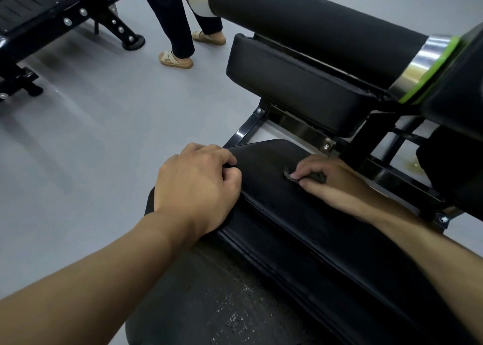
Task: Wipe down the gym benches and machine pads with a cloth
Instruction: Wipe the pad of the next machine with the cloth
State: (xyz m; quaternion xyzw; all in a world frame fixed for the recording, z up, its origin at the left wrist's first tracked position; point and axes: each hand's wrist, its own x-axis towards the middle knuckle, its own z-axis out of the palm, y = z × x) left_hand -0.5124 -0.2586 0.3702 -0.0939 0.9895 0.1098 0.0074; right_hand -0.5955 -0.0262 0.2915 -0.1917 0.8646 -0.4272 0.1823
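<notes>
A dark cloth (315, 178) is gripped in the right hand (330, 181) on a black pad (264, 161), its edge clutched by the left hand (196, 185) (other pads (300, 83) seemingly remain).

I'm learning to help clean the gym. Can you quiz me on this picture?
1. True or false: the right hand holds the cloth.
2. What does the left hand grip? A) the edge of the pad B) a bottle C) a dumbbell
3. What is on the feet of the person standing nearby?

Key: 1 true; 2 A; 3 sandals.
</notes>
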